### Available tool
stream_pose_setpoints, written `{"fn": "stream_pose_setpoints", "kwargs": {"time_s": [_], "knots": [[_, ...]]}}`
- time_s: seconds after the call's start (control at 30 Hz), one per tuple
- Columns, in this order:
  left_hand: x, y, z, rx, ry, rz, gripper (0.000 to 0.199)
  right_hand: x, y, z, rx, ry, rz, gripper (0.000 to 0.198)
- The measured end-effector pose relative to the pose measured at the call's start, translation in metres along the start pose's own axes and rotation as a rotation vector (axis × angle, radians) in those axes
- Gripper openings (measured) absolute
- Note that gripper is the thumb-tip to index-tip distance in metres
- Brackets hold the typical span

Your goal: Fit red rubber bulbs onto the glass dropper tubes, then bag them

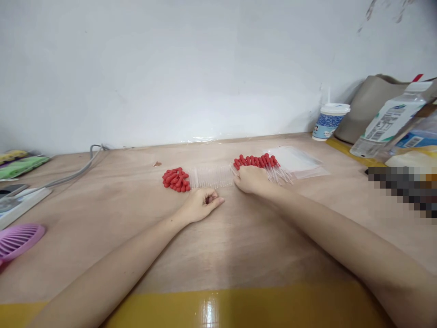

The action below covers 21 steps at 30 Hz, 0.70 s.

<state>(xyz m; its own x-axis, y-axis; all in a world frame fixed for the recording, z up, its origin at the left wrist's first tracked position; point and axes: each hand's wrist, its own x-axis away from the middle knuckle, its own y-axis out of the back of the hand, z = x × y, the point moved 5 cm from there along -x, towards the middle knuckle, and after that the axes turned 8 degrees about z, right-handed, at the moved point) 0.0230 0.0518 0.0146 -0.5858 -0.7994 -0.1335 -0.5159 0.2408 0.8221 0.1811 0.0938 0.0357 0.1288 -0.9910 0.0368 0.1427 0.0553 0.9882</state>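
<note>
A row of thin clear tubes (212,176) lies side by side on the table. To its left is a heap of loose red rubber bulbs (175,179). Droppers with red bulbs (256,160) are bunched at the right, their clear stems fanning toward me. My left hand (201,204) rests just in front of the row, fingers curled; a dark reddish spot shows inside, but I cannot make out what it is. My right hand (251,179) is at the row's right end beside the droppers, fingertips pressed together at the tubes. What they pinch is hidden.
Clear plastic bags (293,160) lie behind the droppers. At right stand a paper cup with a straw (329,120), a tilted bottle (392,118) and a grey bin (365,107). A cable (73,175) and a pink slotted object (22,241) are at left.
</note>
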Motion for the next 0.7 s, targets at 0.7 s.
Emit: {"fn": "stream_pose_setpoints", "kwargs": {"time_s": [0.7], "knots": [[0.015, 0.125, 0.113, -0.091, 0.581, -0.263, 0.024, 0.037, -0.027, -0.022, -0.373, 0.369, -0.119, 0.017]]}}
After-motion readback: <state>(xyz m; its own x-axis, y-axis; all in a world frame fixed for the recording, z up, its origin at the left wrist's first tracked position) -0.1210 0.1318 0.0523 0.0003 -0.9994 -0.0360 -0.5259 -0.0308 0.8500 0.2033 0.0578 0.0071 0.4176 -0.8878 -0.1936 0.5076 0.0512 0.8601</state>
